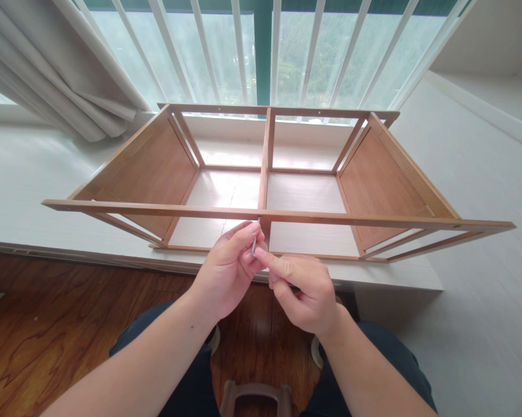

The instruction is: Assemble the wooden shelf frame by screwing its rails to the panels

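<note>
A thin metal hex key [256,238] stands nearly upright against the front rail [178,209] of a brown wooden frame, its top end at the rail near the middle post [265,156]. My left hand [230,269] is closed, pinching the key between thumb and fingers just below the rail. From the right, my right hand [307,289] reaches in with its index finger at the key's lower end and the other fingers curled. The fingertips partly hide the key. Wooden panels fill the frame's left side [146,168] and right side [382,179].
The frame rests on a pale window ledge [35,185]. Behind it are a barred window [226,52] and a grey curtain [57,63]. A white wall [486,174] stands at right. Below, a small stool [256,389] sits between my legs on the wooden floor [61,324].
</note>
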Demonstrator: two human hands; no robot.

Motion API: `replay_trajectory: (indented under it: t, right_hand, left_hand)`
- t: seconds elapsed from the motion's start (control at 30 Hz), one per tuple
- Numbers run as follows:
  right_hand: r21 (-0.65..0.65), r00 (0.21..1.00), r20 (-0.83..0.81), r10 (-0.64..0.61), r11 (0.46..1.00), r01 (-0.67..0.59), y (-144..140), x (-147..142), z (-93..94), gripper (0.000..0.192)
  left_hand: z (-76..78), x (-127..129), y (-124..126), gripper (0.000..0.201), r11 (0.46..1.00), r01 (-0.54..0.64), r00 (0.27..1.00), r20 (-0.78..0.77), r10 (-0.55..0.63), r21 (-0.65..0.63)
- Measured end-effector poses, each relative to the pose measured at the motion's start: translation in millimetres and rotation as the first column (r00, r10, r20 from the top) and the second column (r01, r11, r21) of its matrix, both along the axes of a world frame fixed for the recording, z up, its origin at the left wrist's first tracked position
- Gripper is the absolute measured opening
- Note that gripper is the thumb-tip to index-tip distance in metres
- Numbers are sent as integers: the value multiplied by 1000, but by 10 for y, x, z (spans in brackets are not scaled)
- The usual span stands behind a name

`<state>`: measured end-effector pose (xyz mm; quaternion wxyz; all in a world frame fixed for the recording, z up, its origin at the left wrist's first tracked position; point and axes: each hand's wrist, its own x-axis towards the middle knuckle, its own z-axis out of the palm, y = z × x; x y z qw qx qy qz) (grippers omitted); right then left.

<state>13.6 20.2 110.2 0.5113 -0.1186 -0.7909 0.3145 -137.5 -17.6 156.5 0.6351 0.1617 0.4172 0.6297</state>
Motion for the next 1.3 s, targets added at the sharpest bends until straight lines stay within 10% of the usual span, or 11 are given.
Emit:
replay_trajectory:
  t: [1.3]
  right_hand:
    - [228,982,101,-160,964,133,7,-61,56,51]
  left_hand:
    - [-2,-9,17,32,1000,4,998,56,-3,-18]
